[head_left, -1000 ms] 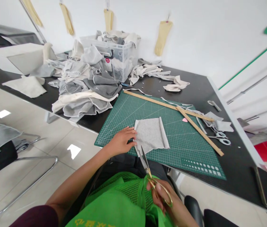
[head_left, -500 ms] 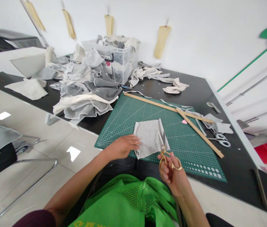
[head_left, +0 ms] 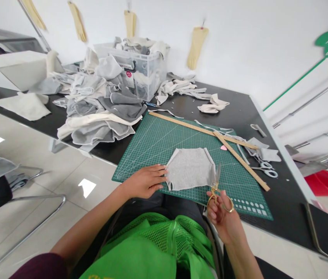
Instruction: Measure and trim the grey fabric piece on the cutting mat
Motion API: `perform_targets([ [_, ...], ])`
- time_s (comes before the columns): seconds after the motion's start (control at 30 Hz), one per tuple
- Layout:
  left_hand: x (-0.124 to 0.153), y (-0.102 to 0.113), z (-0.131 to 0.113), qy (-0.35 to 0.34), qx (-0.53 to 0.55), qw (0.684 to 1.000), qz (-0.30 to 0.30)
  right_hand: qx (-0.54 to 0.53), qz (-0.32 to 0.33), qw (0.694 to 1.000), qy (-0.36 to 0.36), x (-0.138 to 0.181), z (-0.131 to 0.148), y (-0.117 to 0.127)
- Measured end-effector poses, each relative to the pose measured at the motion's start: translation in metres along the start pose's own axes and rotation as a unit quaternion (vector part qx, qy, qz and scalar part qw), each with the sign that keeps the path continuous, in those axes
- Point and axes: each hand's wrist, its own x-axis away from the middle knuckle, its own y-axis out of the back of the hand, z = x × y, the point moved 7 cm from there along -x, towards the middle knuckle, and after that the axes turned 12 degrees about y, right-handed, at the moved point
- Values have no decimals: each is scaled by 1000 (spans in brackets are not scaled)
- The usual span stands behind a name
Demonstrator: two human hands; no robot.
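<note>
Grey cloth | left hand: palm-down at edge | right hand: gripping scissors

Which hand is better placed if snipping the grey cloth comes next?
Probably the right hand: it holds gold-handled scissors by the right edge of the grey cloth. The left hand, holding no tool, is at its left edge.

1 head-worn camera looks forward, down over the table.

Bright green mesh vest, front zip, short maroon sleeve, dark trousers
</note>
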Motion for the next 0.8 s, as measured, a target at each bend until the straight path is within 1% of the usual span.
perform_targets([
  [0.1,6,0,0,11,-25,1000,-12,53,35,998,19,7,-1,0],
  [0.2,9,0,0,30,-31,999,-3,140,133,981,26,32,-9,-7],
  [0.27,10,0,0,38,-27,999,6,176,208,962,6,57,-20,-17],
  [0.37,11,1,0,35,-20,999,15,235,256,937,-36,88,-36,-26],
  [0.43,12,0,1,32,-18,999,19,264,265,926,-57,99,-41,-32],
  [0.5,12,0,2,28,-16,999,18,287,260,920,-60,102,-41,-37],
  [0.67,13,0,3,22,-12,1000,10,305,258,915,-54,99,-39,-46],
  [0.8,12,1,1,22,-17,1000,12,286,276,916,-57,93,-49,-54],
])
